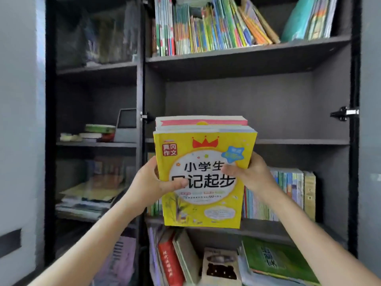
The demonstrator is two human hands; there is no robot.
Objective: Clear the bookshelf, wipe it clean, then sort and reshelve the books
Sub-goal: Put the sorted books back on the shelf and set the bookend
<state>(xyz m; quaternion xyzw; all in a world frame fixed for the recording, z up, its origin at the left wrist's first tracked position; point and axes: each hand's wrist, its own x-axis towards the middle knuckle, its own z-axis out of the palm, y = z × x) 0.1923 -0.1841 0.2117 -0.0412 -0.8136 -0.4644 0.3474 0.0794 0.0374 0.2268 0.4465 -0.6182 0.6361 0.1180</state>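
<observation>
Hands: I see the left hand (152,182) and right hand (251,174) gripping the book stack (204,172) by its sides, thumbs over its front.
Location: stack mid-air, centre; bare shelf (299,142) at 2 o'clock.
Advice: I'd keep edges squared (looks heavy).

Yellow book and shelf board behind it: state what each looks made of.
The yellow book: paper pages under a smooth printed card cover, likely glossy. The shelf board: probably laminated wood board, matte dark grey, with a square edge.
</observation>
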